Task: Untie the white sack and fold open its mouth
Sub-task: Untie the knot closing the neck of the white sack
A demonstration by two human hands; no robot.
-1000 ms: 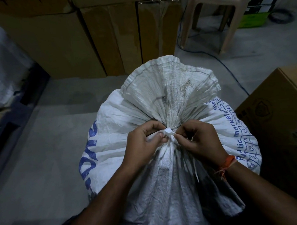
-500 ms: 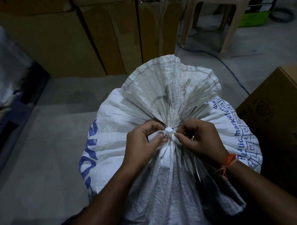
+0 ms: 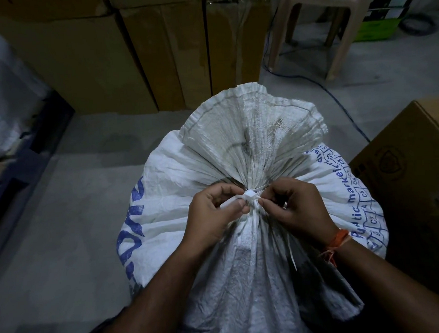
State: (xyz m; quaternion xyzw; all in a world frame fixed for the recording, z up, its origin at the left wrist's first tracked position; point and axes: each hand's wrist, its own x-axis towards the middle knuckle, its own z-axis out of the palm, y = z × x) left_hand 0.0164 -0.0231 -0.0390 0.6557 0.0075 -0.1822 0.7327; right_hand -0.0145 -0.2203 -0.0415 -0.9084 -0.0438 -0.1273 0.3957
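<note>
L hand (image 3: 215, 211) & R hand (image 3: 294, 208) are pinching the white tie (image 3: 250, 196) cinching the white sack (image 3: 250, 150) neck, mouth still bunched.

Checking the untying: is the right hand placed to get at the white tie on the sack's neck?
Probably yes: the right hand pinches at the white tie, with nothing between them.

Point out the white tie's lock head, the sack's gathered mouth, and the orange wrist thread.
lock head (image 3: 249, 195), head view, its top face.
gathered mouth (image 3: 249, 129), head view, middle of the fanned fabric above the tie.
orange wrist thread (image 3: 338, 239), head view, band on the right wrist.
</note>
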